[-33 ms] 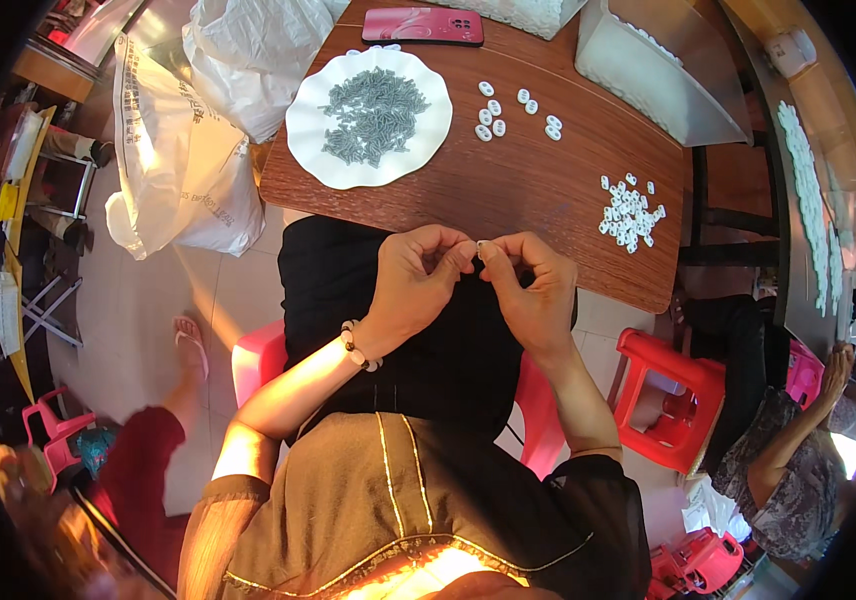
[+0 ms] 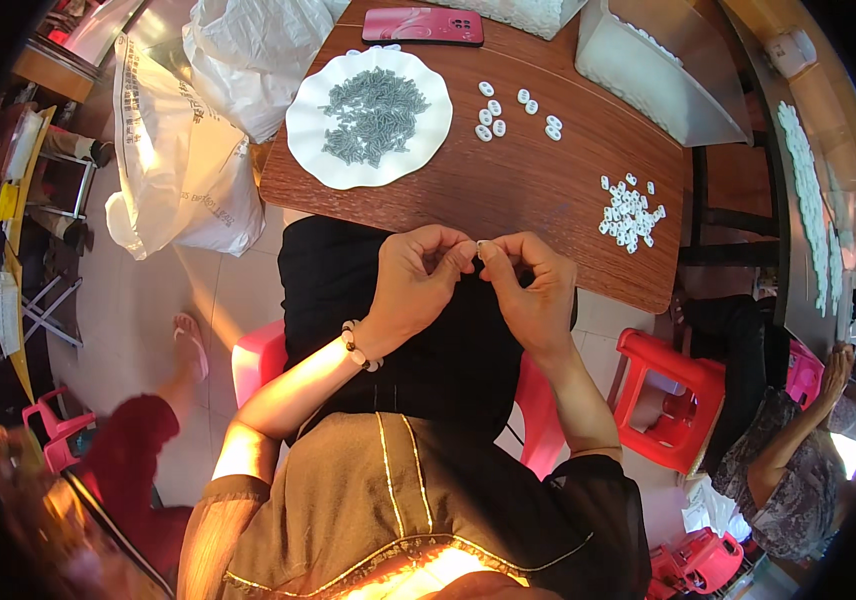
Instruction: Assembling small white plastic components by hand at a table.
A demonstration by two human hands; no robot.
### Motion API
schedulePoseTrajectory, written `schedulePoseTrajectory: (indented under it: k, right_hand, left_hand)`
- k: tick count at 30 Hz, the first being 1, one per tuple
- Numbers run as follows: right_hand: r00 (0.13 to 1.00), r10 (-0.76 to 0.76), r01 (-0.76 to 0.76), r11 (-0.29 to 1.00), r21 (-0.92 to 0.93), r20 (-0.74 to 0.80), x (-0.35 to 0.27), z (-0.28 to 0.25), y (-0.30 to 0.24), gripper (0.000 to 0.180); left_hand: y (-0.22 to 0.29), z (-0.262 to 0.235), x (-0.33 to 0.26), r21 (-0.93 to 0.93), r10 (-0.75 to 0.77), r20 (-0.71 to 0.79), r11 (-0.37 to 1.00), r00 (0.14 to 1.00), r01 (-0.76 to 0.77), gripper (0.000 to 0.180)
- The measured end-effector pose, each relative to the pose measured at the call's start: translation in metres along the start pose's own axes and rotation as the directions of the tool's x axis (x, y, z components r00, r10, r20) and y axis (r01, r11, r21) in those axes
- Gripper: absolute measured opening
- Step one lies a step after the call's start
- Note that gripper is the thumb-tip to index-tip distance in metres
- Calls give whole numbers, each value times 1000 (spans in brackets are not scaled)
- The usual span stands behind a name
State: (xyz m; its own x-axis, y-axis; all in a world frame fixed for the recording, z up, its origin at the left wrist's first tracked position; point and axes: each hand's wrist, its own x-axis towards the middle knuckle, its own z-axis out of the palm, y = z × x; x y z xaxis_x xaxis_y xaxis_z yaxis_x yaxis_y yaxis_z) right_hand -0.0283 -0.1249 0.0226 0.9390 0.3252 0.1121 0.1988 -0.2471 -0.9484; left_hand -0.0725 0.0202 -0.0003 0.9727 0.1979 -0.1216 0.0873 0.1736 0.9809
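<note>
Over my lap, just off the table's near edge, both hands meet fingertip to fingertip. My left hand [image 2: 418, 275], with a beaded bracelet on its wrist, is closed in a pinch of thumb and index finger. Facing it, my right hand [image 2: 533, 290] pinches too. A tiny whitish bit shows where the fingertips meet; the fingers hide most of it. Ahead on the left stands a white wavy-rimmed plate [image 2: 308, 130] heaped with small grey screw-like pieces [image 2: 373, 115]. A pile of small white two-holed pieces [image 2: 631, 215] lies at right, and several white oval pieces [image 2: 498, 128] lie mid-table.
On the brown wooden table [image 2: 548, 200] a pink phone [image 2: 418, 27] and a white-filled bin [image 2: 648, 90] sit at the back. White bags [image 2: 188, 170] stand left of it. A red stool [image 2: 668, 400] is at my right. Other people sit at both sides.
My hands and the things on the table look the same. At the left, another person's red-clad leg has shifted slightly.
</note>
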Motion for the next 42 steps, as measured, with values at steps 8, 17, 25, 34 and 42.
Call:
schedulePoseTrajectory:
  k: [8, 17, 25, 34, 42]
  right_hand:
    - [994, 108, -109, 990, 92, 14, 6, -3, 5, 14]
    - [987, 162, -159, 946, 282, 14, 13, -5, 17, 15]
    - [986, 166, -164, 939, 301, 19, 17, -5, 24, 15]
    - [989, 146, -145, 989, -22, 35, 34, -23, 21, 16]
    - [996, -90, 89, 940, -329, 13, 51, -22, 36, 17]
  left_hand:
    - [0, 1, 7, -17, -21, 3, 1000, 1000, 21, 16]
    - [-2, -2, 15, -224, -86, 85, 969, 993, 103, 36]
    - [-7, 2, 23, -279, -123, 103, 949, 987, 148, 25]
    - [3, -2, 30, -287, -145, 76, 944, 987, 161, 17]
    - [23, -38, 45, 160, 142, -111, 979, 984, -123, 8]
